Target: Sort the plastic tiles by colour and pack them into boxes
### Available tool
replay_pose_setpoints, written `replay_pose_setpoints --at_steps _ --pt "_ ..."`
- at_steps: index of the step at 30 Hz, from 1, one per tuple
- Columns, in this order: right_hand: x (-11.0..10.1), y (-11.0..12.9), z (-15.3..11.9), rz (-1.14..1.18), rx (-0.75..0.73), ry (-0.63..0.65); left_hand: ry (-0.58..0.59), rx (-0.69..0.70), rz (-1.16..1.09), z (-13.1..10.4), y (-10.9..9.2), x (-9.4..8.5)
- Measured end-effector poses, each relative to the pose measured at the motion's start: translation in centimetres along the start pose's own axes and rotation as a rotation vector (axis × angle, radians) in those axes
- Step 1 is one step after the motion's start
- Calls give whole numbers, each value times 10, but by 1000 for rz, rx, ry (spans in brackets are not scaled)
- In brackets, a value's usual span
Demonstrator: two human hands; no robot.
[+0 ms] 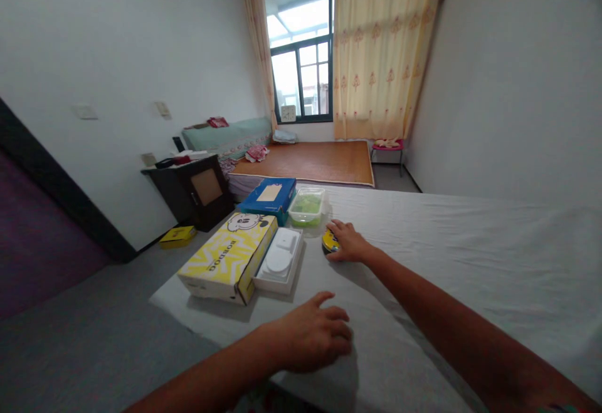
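My right hand reaches forward over the white-covered table, its fingers wrapped round a small, round yellow-and-black tin on the cloth. The hand covers the tin's right side. Nearer to me, my left hand hovers low above the cloth with nothing in it, fingers apart and slightly bent. Left of the tin lies an open white box that holds a round white piece and other white parts. Against it rests a yellow-and-white carton. Behind the tin stands a clear plastic container with something green inside.
A blue box sits at the table's far left, beside the plastic container. White cloth stretches off to the right. Beyond are a bed with an orange-brown mat and a dark cabinet; a yellow box lies on the floor.
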State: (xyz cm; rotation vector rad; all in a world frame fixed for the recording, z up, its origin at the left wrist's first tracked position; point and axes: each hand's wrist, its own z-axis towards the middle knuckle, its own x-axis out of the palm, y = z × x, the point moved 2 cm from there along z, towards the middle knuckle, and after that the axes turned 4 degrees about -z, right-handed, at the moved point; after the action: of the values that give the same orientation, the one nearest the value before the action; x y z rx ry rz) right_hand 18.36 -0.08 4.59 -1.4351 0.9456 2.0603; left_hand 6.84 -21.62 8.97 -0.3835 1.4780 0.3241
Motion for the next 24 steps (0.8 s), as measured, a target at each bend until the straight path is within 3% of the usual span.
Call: replay_pose_setpoints --at_steps 2,4,6,8,11,14,16,20,24 --pt "12 20 22 37 5 -26 4 51 -18 8 -9 3" --pt "16 26 27 104 -15 -93 -10 64 -34 12 -12 5" --pt "13 22 12 203 -59 -191 -36 50 -62 15 -9 6" --pt "2 11 -18 331 -71 -249 -61 33 -114 22 -4 7" --pt "-21 -7 -78 590 21 -89 -80 35 -252 53 3 16" --pt "-45 -15 -132 876 53 214 -54 114 -408 105 4 35" --pt "-56 -18 -156 936 4 311 -19 169 -470 141 0 52" --pt "-56 -28 -179 1036 -47 323 0 70 -525 185 -7 82" --pt "-46 -35 -185 1140 -46 275 -8 31 -598 183 -9 92"
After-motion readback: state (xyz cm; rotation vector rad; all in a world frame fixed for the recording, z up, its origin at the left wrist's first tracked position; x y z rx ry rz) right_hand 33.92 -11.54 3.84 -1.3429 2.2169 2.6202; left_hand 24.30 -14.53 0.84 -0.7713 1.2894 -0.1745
